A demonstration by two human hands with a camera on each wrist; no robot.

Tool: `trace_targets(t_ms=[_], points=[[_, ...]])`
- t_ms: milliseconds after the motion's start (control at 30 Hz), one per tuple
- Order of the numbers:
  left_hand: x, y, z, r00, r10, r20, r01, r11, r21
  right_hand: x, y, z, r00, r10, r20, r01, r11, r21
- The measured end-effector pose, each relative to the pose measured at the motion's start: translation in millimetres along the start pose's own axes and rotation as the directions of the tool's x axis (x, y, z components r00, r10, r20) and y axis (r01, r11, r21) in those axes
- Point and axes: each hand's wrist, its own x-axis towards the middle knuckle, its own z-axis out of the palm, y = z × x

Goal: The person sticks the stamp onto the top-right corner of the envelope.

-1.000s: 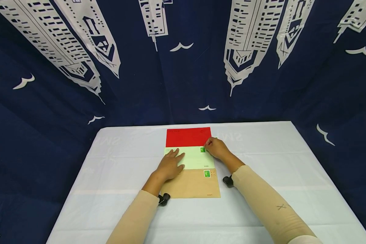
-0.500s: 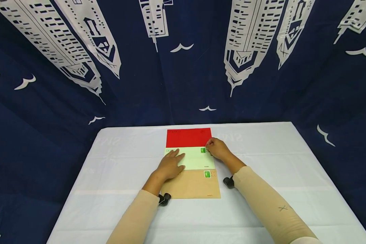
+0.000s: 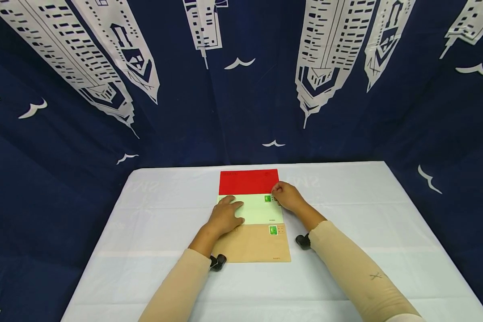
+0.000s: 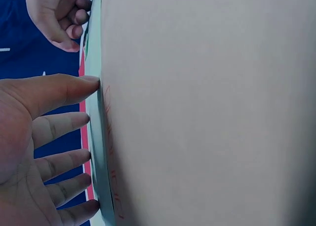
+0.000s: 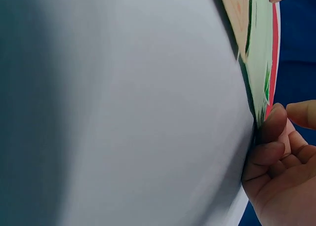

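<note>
A red envelope (image 3: 247, 182), a pale green envelope (image 3: 251, 210) and a brown envelope (image 3: 251, 246) lie overlapped, red farthest and brown nearest. My left hand (image 3: 224, 216) is spread over the left part of the green envelope, its thumb near the brown envelope's top edge. My right hand (image 3: 287, 197) is at the green envelope's upper right corner with curled fingers, the thumb and index tips close together; I cannot tell whether anything is between them. A green stamp (image 3: 268, 198) is beside those fingertips on the green envelope. Another green stamp (image 3: 273, 230) is on the brown one.
The envelopes lie on a white cloth-covered table (image 3: 165, 232). Beyond its far edge hangs a dark blue curtain (image 3: 225, 112) printed with white buildings and birds. A dark wrist camera (image 3: 303, 242) is on my right wrist, and another wrist camera (image 3: 218, 262) on my left.
My right fingertips have shifted slightly right, away from the green envelope's stamp. My left fingers have bent a little and drawn closer together. The envelopes stay in place.
</note>
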Motion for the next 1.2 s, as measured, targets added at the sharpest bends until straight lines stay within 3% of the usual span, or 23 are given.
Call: trace_targets(t_ms=[367,567,833,1200], points=[[8.9,2.9,-5.7,0.999,0.027,-0.041,-0.029,0.998,-0.057,-3.4,-1,-7,0.999,-0.039,0.005,0.039,0.999,0.026],[17.5,0.4,-10.2,0.997,0.012,-0.074,-0.018,0.997,-0.079,-5.3,1,-10,1.000,-0.026,-0.005,0.026,0.999,0.018],[27.9,-2.3,-14.3,0.997,-0.019,-0.074,0.011,0.994,-0.106,-8.4,6,-15,1.000,-0.009,-0.029,0.009,1.000,-0.001],[44.8,-6.6,-21.9,0.998,-0.006,-0.061,0.003,0.999,-0.044,-6.5,13,-25,0.996,-0.020,-0.081,0.016,0.999,-0.045]])
